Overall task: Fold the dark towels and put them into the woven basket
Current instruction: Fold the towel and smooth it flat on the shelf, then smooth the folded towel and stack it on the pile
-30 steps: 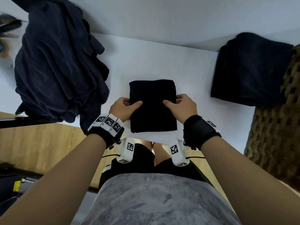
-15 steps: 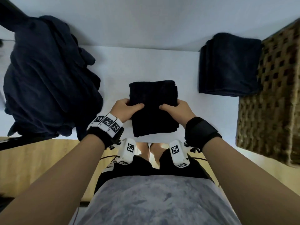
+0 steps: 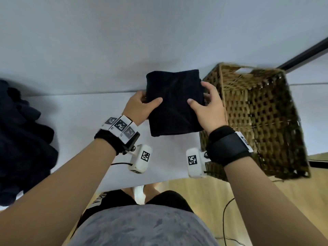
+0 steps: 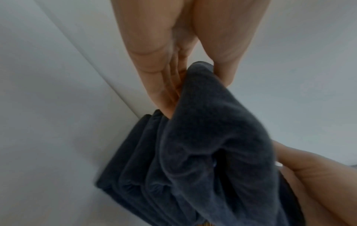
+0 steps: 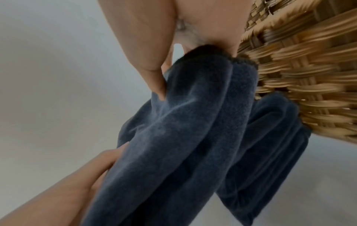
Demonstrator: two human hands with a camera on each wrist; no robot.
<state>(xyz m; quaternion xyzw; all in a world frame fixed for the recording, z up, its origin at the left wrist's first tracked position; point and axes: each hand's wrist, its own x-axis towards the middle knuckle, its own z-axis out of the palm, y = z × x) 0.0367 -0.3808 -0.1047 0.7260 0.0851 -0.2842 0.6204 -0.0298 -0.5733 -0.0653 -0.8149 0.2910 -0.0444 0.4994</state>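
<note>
the folded dark towel [image 3: 174, 102] is lifted off the white table [image 3: 85, 118], held flat between both hands just beside the woven basket [image 3: 257, 110]. the left hand [image 3: 140, 108] grasps its left edge, thumb lying across the top and fingers tucked beneath; the right hand [image 3: 206, 107] grasps the right edge the same way, thumb on top and fingers wrapped round the side next to the basket's near wall. the left wrist view shows the pinch from below, layers of towel [image 4: 203, 152] bunched between thumb and fingers [image 4: 154, 85]. in the right wrist view the basket weave [image 5: 301, 85] sits right behind the gripped edge, and a second dark folded bundle [image 5: 270, 145] lies lower down against the basket (whether it touches the held towel i cannot tell). a heap of unfolded dark towels [image 3: 21, 142] rests at the table's left end, well apart from the hands.
</note>
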